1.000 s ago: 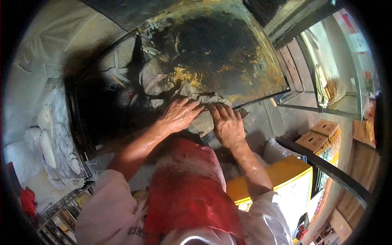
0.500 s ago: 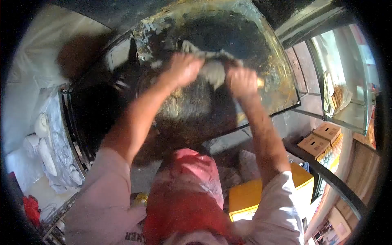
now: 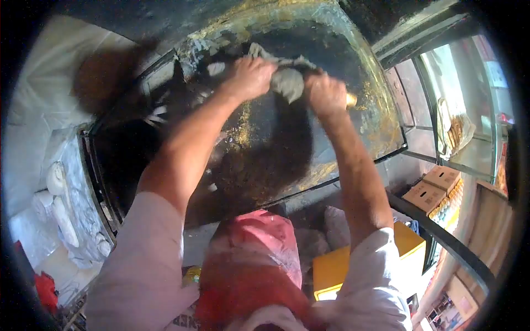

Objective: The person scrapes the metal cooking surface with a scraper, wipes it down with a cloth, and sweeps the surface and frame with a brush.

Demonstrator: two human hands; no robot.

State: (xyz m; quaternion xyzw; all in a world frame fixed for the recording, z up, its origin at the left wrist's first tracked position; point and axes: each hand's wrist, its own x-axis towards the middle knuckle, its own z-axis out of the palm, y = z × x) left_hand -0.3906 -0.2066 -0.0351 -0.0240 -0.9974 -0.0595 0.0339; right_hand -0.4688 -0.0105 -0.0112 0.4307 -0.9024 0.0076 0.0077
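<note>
A crumpled grey rag (image 3: 288,84) stretches between my two hands over a large dark griddle-like plate (image 3: 276,124). My left hand (image 3: 252,77) is closed around the rag's left side. My right hand (image 3: 327,95) is closed at its right side. From the outer side of the right fist sticks a short tan end (image 3: 351,100), which looks like a handle; the rest of it is hidden by the fingers and cloth. The plate's surface is blackened, with yellowish and pale worn patches toward its rim.
Below the plate, a yellow box (image 3: 332,270) stands by my right arm. Cardboard boxes (image 3: 433,187) sit farther right, near a glass-sided case (image 3: 469,110). White dough-like pieces (image 3: 65,220) lie on plastic sheeting at left. A dark metal frame edges the plate.
Both hands have moved a little farther from me across the plate, carrying the rag and the tan end along. The grip looks the same.
</note>
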